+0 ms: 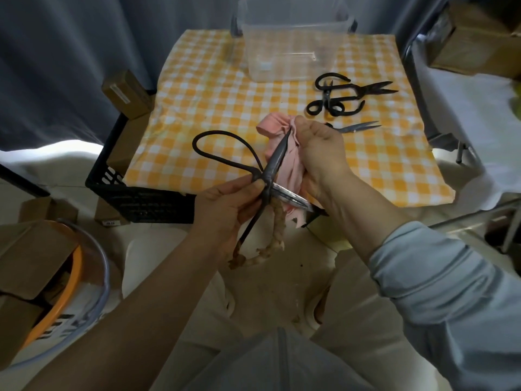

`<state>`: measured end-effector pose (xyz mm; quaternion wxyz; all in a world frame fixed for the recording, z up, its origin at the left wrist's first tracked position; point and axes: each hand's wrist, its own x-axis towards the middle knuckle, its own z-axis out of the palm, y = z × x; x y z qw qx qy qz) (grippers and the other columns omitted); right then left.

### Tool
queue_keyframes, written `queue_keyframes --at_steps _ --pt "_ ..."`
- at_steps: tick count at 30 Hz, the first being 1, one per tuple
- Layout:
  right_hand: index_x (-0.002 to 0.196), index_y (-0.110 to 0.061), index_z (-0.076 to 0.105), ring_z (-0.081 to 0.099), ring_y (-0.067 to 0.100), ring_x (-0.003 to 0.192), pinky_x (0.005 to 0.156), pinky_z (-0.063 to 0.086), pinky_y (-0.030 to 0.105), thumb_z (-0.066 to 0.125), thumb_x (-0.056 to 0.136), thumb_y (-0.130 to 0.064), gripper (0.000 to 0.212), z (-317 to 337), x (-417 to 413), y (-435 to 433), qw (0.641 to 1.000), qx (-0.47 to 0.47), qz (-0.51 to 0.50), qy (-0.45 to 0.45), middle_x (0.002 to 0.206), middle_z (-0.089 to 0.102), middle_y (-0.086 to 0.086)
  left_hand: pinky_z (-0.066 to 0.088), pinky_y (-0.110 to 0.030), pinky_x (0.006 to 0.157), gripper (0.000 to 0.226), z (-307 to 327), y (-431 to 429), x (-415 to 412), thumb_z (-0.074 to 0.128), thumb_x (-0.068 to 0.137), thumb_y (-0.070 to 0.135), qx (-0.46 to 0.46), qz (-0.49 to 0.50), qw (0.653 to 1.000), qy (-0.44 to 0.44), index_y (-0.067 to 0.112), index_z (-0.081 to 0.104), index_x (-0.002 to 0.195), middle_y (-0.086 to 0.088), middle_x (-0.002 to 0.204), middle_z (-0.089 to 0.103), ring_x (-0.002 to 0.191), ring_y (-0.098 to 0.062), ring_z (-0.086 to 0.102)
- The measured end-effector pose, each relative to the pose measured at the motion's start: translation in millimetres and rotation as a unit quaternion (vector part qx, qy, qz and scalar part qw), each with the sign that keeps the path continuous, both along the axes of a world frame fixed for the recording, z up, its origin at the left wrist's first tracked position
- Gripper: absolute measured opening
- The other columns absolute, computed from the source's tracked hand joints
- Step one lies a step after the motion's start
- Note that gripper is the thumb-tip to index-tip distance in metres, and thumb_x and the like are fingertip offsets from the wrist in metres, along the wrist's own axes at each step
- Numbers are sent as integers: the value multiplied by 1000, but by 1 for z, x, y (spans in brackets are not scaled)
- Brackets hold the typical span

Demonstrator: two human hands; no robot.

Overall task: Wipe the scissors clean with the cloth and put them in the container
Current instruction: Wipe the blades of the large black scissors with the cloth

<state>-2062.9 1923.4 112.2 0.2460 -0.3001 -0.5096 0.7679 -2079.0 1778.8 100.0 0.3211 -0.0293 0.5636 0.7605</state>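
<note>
The scissors (275,162) are held up in front of the person, over the near edge of the bench (214,114), blades spread wide in a cross. The left hand (225,210) grips them at the pivot, its fingers (228,190) and thumb pinched on the metal where the blades meet. One bare loop handle (210,139) stands up and to the left of that grip. The other handle, wrapped in tan braid (277,230), hangs below the hand.

The right hand (321,148) holds the pink cloth (272,124) bunched in curled fingers (303,125). The upper blade runs up into the cloth, its tip buried in the folds right against those fingers. The lower blade points right, passing under the right wrist, with cloth hanging behind it.

The clear container (253,60) stands at the far edge of the bench, well apart from both hands. A heap of black scissors (332,100) lies between it and the right hand. One more pair (358,127) lies just behind that hand, partly hidden. A black crate (135,198) sits left of the bench.
</note>
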Motion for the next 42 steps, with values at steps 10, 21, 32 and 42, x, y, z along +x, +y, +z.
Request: queue_keyframes --at_steps 10,21,32,42 --pt "61 -8 61 60 15 58 57 52 25 53 96 -11 36 2 6 20 991 -25 -115 -65 57 62 -1 59 -22 66 14 4 0 0 65 78 -6 -1 14 1000 -15 6 72 78 -4 71 73 62 -12 69" --pt "111 9 62 65 32 94 91 53 44 60 92 -14 31 6 13 9 989 -130 62 -24 107 67 24 56 -19 59 22 8 0 2 63 80 -7 -1 6 1000 8 11 72 70 -1 66 72 60 -10 69" --pt "85 6 66 68 20 61 62 59 30 63 87 -1 8 17 14 -3 994 -26 80 -62 68 71 13 59 -22 68 15 10 2 -5 65 80 -4 10 14 1000 0 8 74 76 -3 70 73 63 -11 69" --pt "81 3 69 62 11 56 59 54 19 72 79 -5 9 16 22 -2 961 146 195 -133 66 69 6 54 -18 56 13 19 2 -9 63 81 -7 15 33 999 25 4 69 83 -2 66 72 60 -11 69"
